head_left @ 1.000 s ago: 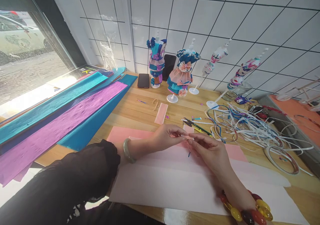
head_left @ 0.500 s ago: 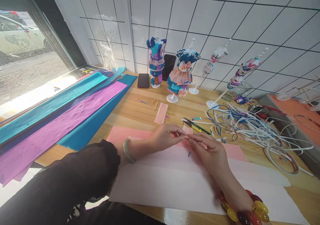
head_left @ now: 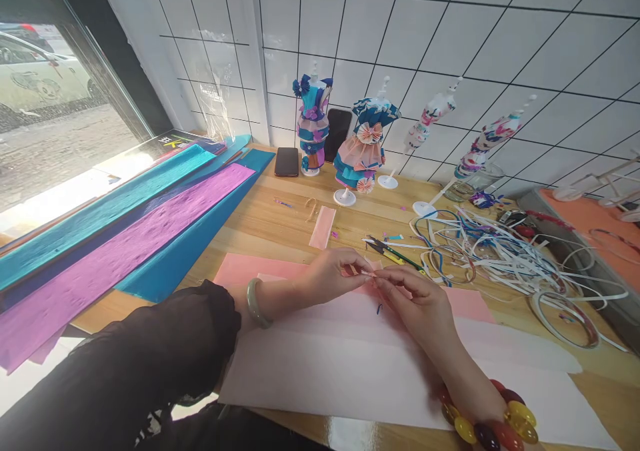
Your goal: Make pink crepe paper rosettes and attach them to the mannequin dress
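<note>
Pinching fingertips, pink piece (head_left: 370, 274) mostly hidden, fine details unclear

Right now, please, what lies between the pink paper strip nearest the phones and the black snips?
A small magenta scrap, close beside the strip, in the head view.

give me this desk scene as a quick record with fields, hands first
left hand: fingertips pinching a small pale pink piece
right hand: fingertips at the same piece
under the hands: white sheet, pink sheet
beyond the hands: short pink strip
person's left: turquoise paper, purple paper
person's right: tangled thin strips
back: four small dress forms
</note>
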Demonstrator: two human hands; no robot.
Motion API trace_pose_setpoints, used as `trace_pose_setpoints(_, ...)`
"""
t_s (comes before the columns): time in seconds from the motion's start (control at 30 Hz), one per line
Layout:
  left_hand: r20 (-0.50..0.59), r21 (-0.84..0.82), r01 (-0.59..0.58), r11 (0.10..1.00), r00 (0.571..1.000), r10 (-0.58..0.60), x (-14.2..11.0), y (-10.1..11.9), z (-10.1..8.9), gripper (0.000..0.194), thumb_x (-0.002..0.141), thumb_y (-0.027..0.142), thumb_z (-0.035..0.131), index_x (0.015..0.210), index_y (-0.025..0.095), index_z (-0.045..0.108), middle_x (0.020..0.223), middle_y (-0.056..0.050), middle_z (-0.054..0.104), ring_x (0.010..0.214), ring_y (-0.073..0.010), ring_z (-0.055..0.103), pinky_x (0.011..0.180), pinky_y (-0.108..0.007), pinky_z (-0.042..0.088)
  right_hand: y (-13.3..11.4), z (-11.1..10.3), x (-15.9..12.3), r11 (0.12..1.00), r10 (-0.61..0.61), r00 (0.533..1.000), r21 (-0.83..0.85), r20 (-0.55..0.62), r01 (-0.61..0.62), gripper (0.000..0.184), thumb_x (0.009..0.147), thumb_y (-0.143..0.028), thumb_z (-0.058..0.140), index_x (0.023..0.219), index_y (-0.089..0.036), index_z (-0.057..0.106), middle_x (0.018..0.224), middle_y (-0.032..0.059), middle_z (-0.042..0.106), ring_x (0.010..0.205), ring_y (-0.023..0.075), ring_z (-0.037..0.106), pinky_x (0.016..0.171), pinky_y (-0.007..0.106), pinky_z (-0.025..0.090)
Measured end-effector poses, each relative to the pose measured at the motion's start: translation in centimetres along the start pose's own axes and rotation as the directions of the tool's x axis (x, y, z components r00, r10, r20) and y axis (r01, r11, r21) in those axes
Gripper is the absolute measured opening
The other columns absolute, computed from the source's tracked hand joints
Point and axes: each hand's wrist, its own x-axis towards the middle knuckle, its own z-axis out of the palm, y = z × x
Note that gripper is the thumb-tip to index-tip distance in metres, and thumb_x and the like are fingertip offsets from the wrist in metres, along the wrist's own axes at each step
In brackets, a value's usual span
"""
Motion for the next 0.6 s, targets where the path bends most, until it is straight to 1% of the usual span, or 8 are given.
trace_pose_setpoints(0.07, -0.006, -0.006, -0.005, 1.0, 1.0, 0.005, 0.0, 0.16, -0.07, 0.016, 0.078, 0.029, 0.058, 0.081, 0.016, 0.067, 0.08, -0.004, 0.066, 0.073, -0.0107, 0.057, 0.066, -0.02, 0.044, 0.03, 0.06, -0.04, 0.999, 0.049, 0.999, 0.017, 0.007, -0.05, 0.013, 0.078, -0.03, 0.059, 0.08, -0.022, 0.069, 0.084, 0.0052, 0.067, 0.079, 0.0187, 0.061, 0.071, 0.031, 0.048)
trace_pose_setpoints(0.13, -0.012, -0.015, -0.009, 1.0, 1.0, 0.009, 0.01, 0.31, -0.11, 0.016, 0.078, 0.029, 0.058, 0.08, 0.015, 0.067, 0.078, -0.004, 0.066, 0.073, -0.0107, 0.057, 0.066, -0.02, 0.044, 0.15, 0.12, -0.11, 0.991, 0.126, 0.992, 0.045, 0.009, -0.126, 0.015, 0.076, -0.033, 0.061, 0.082, -0.021, 0.068, 0.083, 0.0055, 0.067, 0.074, 0.0175, 0.061, 0.066, 0.03, 0.049)
trace_pose_setpoints(0.23, -0.018, -0.025, -0.013, 1.0, 1.0, 0.013, 0.0, 0.38, -0.11, 0.016, 0.078, 0.029, 0.058, 0.078, 0.015, 0.067, 0.078, -0.004, 0.066, 0.074, -0.0109, 0.058, 0.067, -0.021, 0.044, 0.34, 0.19, -0.17, 0.96, 0.248, 0.968, 0.13, 0.025, -0.249, 0.025, 0.072, -0.038, 0.064, 0.088, -0.018, 0.068, 0.076, 0.0054, 0.066, 0.063, 0.0148, 0.059, 0.058, 0.027, 0.049)
trace_pose_setpoints(0.3, -0.021, -0.034, -0.019, 0.999, 1.0, 0.018, 0.0, 0.34, -0.1, 0.016, 0.078, 0.029, 0.058, 0.078, 0.015, 0.067, 0.079, -0.004, 0.066, 0.075, -0.0112, 0.058, 0.067, -0.021, 0.045, 0.33, 0.19, -0.14, 0.93, 0.306, 0.951, 0.197, 0.049, -0.309, 0.03, 0.07, -0.04, 0.066, 0.09, -0.017, 0.067, 0.07, 0.0045, 0.066, 0.06, 0.0142, 0.058, 0.055, 0.026, 0.049)
trace_pose_setpoints(0.37, -0.024, -0.041, -0.028, 0.999, 0.999, 0.027, 0.02, 0.28, -0.11, 0.017, 0.078, 0.029, 0.058, 0.079, 0.015, 0.067, 0.078, -0.005, 0.066, 0.074, -0.0113, 0.058, 0.067, -0.021, 0.045, 0.19, 0.17, -0.08, 0.901, 0.348, 0.935, 0.25, 0.068, -0.354, 0.031, 0.069, -0.04, 0.067, 0.088, -0.017, 0.067, 0.068, 0.0037, 0.066, 0.058, 0.014, 0.058, 0.052, 0.025, 0.048)
trace_pose_setpoints(0.47, -0.027, -0.04, -0.014, 0.999, 1.0, 0.013, 0.05, 0.27, -0.13, 0.018, 0.078, 0.03, 0.058, 0.079, 0.015, 0.068, 0.077, -0.005, 0.067, 0.072, -0.0113, 0.058, 0.066, -0.021, 0.044, -0.1, 0.09, 0.01, 0.865, 0.405, 0.912, 0.293, 0.073, -0.407, 0.03, 0.065, -0.04, 0.07, 0.084, -0.018, 0.069, 0.07, 0.004, 0.067, 0.055, 0.0125, 0.057, 0.046, 0.023, 0.045)
trace_pose_setpoints(0.6, -0.024, -0.07, 0.022, 0.997, 0.999, -0.024, 0.09, 0.24, -0.14, 0.018, 0.077, 0.03, 0.059, 0.079, 0.015, 0.069, 0.078, -0.005, 0.067, 0.073, -0.0116, 0.059, 0.066, -0.021, 0.045, -0.4, 0.01, 0.02, 0.845, 0.448, 0.893, 0.307, 0.039, -0.437, 0.028, 0.062, -0.039, 0.073, 0.08, -0.018, 0.07, 0.076, 0.0054, 0.068, 0.054, 0.0115, 0.055, 0.042, 0.022, 0.042)
